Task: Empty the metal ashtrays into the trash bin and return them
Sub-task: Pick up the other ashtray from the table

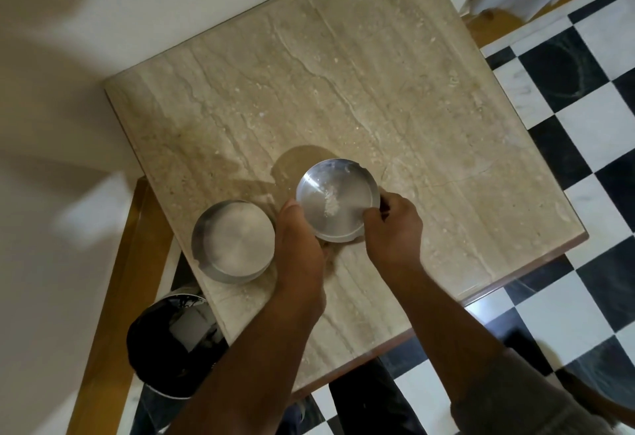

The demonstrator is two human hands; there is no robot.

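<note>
Two round metal ashtrays are over a beige marble table (343,74). The right ashtray (335,190) holds a little white ash and is tilted, lifted just above the tabletop. My left hand (300,249) grips its left rim and my right hand (393,225) grips its right rim. The left ashtray (235,240) rests flat near the table's left edge, beside my left hand. A black-lined trash bin (171,345) stands on the floor below that edge, partly hidden under the table.
White walls close in on the left and far sides. A wooden skirting strip (113,314) runs beside the bin. Black-and-white checkered floor (567,98) lies to the right and in front. My dark trouser leg shows under the table's near corner.
</note>
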